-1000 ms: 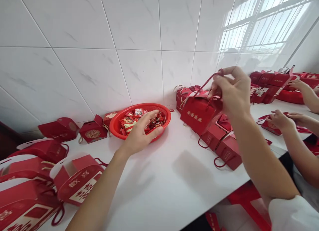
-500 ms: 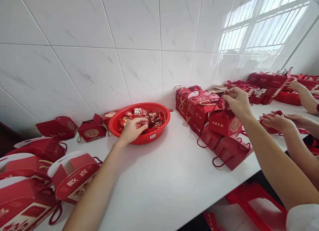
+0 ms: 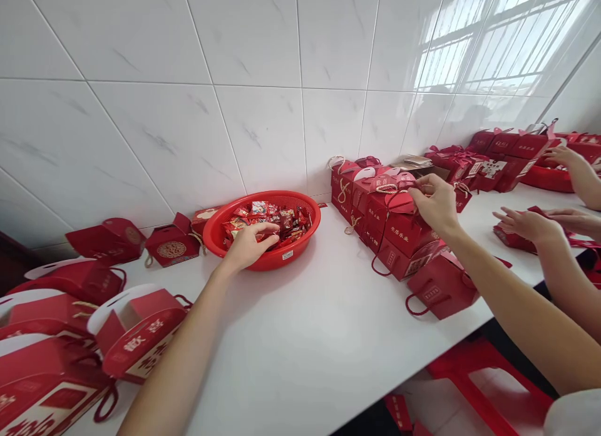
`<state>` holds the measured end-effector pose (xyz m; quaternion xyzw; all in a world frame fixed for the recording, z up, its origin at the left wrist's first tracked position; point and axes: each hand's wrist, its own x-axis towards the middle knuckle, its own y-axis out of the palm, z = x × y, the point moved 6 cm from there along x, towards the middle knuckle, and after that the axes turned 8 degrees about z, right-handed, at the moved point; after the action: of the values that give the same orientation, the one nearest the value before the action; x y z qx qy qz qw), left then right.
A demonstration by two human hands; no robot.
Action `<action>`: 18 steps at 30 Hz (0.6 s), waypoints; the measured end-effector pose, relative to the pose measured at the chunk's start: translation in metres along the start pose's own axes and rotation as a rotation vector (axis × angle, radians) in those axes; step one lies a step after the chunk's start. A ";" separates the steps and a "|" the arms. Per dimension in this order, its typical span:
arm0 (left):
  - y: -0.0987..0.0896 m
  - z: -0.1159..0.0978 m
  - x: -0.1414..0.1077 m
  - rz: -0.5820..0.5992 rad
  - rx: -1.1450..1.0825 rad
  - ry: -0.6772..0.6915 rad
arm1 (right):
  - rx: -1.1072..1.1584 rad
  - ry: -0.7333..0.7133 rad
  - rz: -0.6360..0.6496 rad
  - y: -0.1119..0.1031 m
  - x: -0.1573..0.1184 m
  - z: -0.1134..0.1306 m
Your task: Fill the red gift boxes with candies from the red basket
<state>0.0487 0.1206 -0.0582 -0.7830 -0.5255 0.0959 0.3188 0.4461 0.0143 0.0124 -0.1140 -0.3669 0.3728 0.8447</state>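
My left hand (image 3: 251, 245) rests over wrapped candies (image 3: 293, 226) in a red plastic basket (image 3: 307, 242). Its fingers are loosely curved, with the thumb apart and no candy visibly gripped. On the right, my right hand (image 3: 434, 198) pinches the dark red cord handle (image 3: 387, 203) of a red gift box (image 3: 401, 235). This box stands among other red boxes, partly hidden by my hand; whether its base bears on the box below is unclear. In front of it, another red box (image 3: 441, 289) sits with its cord loop on the white table (image 3: 291, 342).
Several red boxes with raised flaps (image 3: 141, 336) line the table's left side. A tiled wall (image 3: 258, 135) runs behind. At the right, another person's hands (image 3: 530, 226) touch a red box. A red stool (image 3: 474, 379) stands below the table edge.
My right hand has moved slightly left and down with the box, which now sits lower among the stack. The front box has shifted apart from its neighbour. My left hand stays over the candies.
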 end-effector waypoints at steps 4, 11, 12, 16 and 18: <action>0.000 0.001 -0.001 0.011 0.022 -0.006 | -0.112 -0.062 0.083 -0.001 -0.007 0.015; -0.001 0.001 -0.001 0.017 0.049 -0.009 | -0.539 -0.039 0.335 -0.019 -0.013 0.026; 0.000 0.001 -0.001 0.018 0.059 -0.009 | -0.595 -0.036 0.333 -0.022 -0.016 0.025; 0.000 0.000 0.000 0.030 0.081 -0.008 | -0.687 -0.043 0.379 -0.019 -0.030 0.016; 0.000 0.000 0.000 0.034 0.093 -0.008 | -0.698 -0.018 0.408 -0.014 -0.036 0.011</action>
<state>0.0490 0.1201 -0.0583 -0.7756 -0.5085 0.1287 0.3512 0.4295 -0.0226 0.0075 -0.4613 -0.4487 0.3868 0.6605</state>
